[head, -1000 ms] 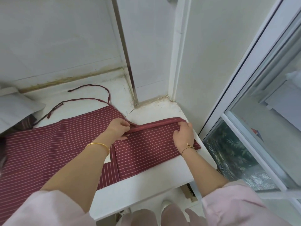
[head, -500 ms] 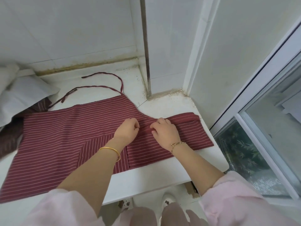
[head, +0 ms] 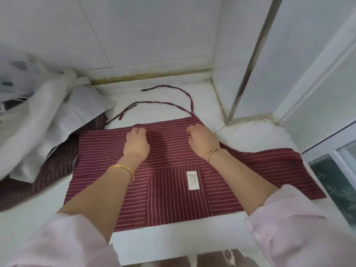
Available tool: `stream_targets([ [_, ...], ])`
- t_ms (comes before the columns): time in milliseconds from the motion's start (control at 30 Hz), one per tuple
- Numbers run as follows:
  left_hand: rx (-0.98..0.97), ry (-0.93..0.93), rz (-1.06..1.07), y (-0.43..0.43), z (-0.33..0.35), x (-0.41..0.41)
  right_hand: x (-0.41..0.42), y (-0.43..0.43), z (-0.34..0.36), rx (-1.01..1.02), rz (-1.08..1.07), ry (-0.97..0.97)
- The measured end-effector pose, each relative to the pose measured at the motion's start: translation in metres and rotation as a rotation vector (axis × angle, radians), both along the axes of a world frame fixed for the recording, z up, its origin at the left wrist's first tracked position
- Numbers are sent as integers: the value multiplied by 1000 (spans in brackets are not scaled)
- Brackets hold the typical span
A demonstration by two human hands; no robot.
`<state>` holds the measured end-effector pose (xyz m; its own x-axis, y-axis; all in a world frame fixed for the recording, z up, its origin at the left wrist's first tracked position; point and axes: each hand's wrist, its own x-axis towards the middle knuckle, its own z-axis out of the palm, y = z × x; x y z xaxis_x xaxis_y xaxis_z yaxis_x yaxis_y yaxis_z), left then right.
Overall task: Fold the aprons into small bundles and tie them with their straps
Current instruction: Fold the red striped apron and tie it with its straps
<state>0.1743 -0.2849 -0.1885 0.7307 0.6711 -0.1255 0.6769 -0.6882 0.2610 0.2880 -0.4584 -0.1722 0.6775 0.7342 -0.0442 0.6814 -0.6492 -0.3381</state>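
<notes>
A dark red apron (head: 169,197) with thin white stripes lies flat on the white counter (head: 173,241). It has a front pocket with a white label (head: 193,180). Its right end (head: 269,166) lies folded over. Two thin straps (head: 167,102) curl on the counter behind its far edge. My left hand (head: 136,144) and my right hand (head: 202,141) sit side by side on the fabric near that far edge. Both have their fingers curled down into the cloth, and the fingertips are hidden.
White bags and sheets (head: 38,120) are heaped at the left, over more dark striped cloth (head: 57,162). Tiled wall (head: 144,35) stands close behind, with a metal corner strip (head: 250,60). A window frame (head: 327,139) borders the right, and the counter's front edge is near my body.
Both hands left the apron's right end, now folded over, and moved left to the middle of its far edge. The view swung left, bringing the bags into sight.
</notes>
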Motion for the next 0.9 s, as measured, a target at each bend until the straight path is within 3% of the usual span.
stream_targets([
  [267,104,227,-243,103,-4,-16,12,106,-15,-266,99,-84],
  [633,23,403,-356,158,-2,7,39,142,0,-720,126,-101],
  [700,12,354,-382,162,3,8,37,139,5,-705,97,-169],
  [833,259,75,-474,163,22,10,31,129,22,-393,-14,-477],
  [900,291,5,-586,162,38,7,21,116,38,-294,-32,-577],
])
